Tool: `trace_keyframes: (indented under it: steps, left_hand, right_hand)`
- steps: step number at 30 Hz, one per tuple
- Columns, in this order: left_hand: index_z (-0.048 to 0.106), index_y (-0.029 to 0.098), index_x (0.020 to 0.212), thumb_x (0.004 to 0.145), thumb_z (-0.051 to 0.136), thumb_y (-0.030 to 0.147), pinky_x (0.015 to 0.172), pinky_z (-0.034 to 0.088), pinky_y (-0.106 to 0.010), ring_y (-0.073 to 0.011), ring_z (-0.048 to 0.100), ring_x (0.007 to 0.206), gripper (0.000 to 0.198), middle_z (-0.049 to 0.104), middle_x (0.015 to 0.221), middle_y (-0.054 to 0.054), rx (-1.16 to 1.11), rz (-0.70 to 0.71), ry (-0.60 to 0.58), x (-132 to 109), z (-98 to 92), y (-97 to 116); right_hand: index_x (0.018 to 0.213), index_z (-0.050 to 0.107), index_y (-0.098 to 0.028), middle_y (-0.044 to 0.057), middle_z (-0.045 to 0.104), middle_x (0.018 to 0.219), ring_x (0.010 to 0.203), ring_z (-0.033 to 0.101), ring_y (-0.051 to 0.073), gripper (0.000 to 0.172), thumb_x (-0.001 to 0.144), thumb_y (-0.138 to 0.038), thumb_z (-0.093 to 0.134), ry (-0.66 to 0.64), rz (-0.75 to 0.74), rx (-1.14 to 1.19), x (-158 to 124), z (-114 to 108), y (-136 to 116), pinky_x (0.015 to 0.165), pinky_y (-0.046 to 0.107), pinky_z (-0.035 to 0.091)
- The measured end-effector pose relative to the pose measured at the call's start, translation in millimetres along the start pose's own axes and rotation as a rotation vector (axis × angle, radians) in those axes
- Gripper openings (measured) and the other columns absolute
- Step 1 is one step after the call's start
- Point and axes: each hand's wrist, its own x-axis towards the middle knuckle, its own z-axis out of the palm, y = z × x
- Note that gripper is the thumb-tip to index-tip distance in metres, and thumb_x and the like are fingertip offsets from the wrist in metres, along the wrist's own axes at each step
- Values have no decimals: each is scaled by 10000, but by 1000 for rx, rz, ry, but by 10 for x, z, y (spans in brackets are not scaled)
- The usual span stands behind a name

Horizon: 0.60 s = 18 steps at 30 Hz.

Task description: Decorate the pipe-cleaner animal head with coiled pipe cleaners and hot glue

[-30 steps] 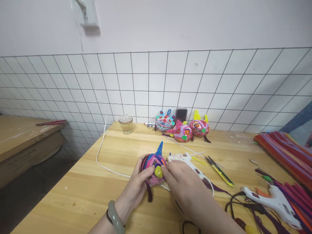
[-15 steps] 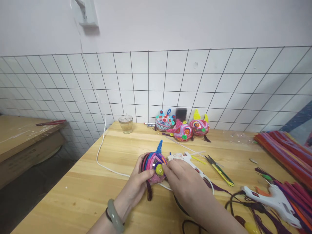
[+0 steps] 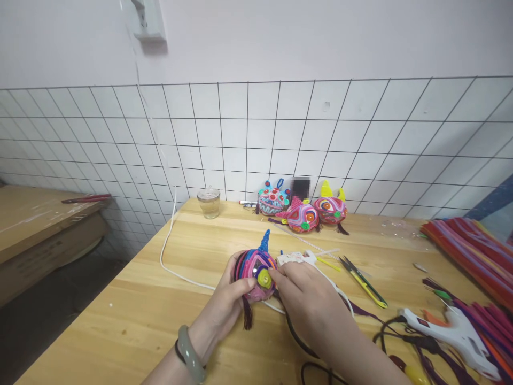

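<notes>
My left hand (image 3: 228, 291) is wrapped round a colourful round ornament (image 3: 258, 293), its thumb on the front. The ornament has black, blue and pink cord bands, a blue horn (image 3: 264, 240), a yellow coil (image 3: 264, 278) and a dark tassel (image 3: 247, 315) hanging below. My right hand (image 3: 310, 297) has its fingers pinched together at the ornament's right side, close to the yellow coil and an orange strip; what lies between the fingertips is hidden. Behind the right hand, a white glue gun (image 3: 306, 258) is partly covered.
Three finished-looking ornaments (image 3: 303, 216) stand by the tiled wall, right of a lidded glass (image 3: 209, 204). Yellow-handled snips (image 3: 366, 286), a second glue gun (image 3: 452, 334) and bundles of coloured strips (image 3: 465, 262) lie at right. A white cable (image 3: 180, 275) crosses the table.
The view has shifted slightly. Both hands keep their hold at the ornament, and the right fingers stay by the yellow coil with barely any movement.
</notes>
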Motion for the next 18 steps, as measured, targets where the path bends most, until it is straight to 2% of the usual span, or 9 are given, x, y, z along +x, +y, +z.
trace_keyframes:
  steps: [3, 8, 18]
  left_hand:
    - [517, 201, 1144, 690, 698, 170, 881, 473, -470, -290, 606, 1015, 490, 661, 1100, -115, 1, -1, -2, 0, 4, -1]
    - [540, 203, 1118, 685, 713, 175, 910, 449, -464, -296, 575, 1065, 467, 650, 1100, -105, 2, -11, 15, 4, -13, -17]
    - [534, 212, 1115, 689, 714, 170, 892, 461, -493, -284, 593, 1020, 464, 649, 1093, -102, -13, -30, 7, 6, 18, 5]
  right_hand:
    - [1002, 635, -95, 101, 621, 783, 716, 530, 210, 266, 925, -84, 381, 15, -9, 0, -5, -12, 14, 639, 332, 439]
    - [1132, 591, -131, 86, 634, 815, 711, 530, 204, 303, 918, -82, 382, -63, 18, 22, 12, -31, 20, 638, 326, 417]
    - [1108, 611, -156, 73, 617, 808, 694, 520, 196, 285, 898, -84, 432, -90, -20, -24, -12, 8, 65, 614, 308, 376]
